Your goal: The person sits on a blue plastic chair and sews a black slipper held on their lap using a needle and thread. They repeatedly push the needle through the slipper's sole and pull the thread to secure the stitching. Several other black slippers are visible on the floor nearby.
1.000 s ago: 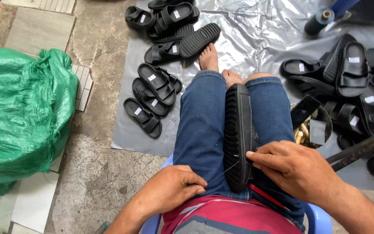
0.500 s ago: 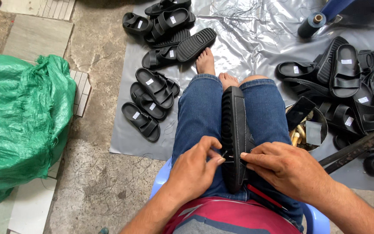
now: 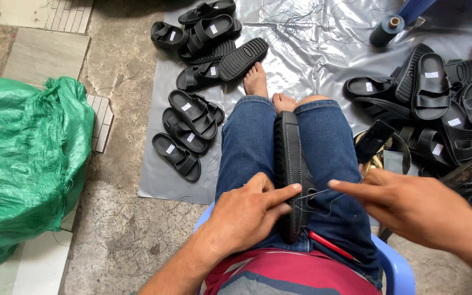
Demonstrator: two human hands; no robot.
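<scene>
Left hand: the left hand (image 3: pixel 247 210) lies low in the centre of the frame on the left thigh, fingers curled loosely, forefinger stretched out so its tip presses the side of the black sandal (image 3: pixel 290 169); it pins the sandal rather than wrapping around it.
Right hand: the right hand (image 3: pixel 411 205) comes in from the lower right, thumb and forefinger pinched together on a thin dark thread (image 3: pixel 315 194), the other fingers folded under.
Thread: it runs taut, nearly level, from the pinched fingertips to the sandal's edge just beside the left forefinger.
Sandal: it stands on its edge, clamped between the knees in blue jeans (image 3: pixel 247 147), in the middle of the frame, its ribbed sole facing left and its length running away from the camera toward the bare feet (image 3: pixel 269 90).
Red tool: a slim red-handled tool (image 3: pixel 331 246) lies on the right thigh, just below the sandal's near end.
Seat: a blue plastic chair (image 3: pixel 397 267) shows at the lower right under the legs.
Sheet: a grey plastic sheet (image 3: pixel 323 54) covers the floor across the upper half of the frame.
Left pile: black sandals (image 3: pixel 192 117) lie scattered on the sheet left of the legs, up to the top centre.
Right pile: more black sandals (image 3: pixel 438 98) are heaped at the right edge.
Spool: a dark thread spool (image 3: pixel 384 30) stands at the upper right.
Bag: a large green sack (image 3: pixel 25 164) fills the left side on the concrete floor.
</scene>
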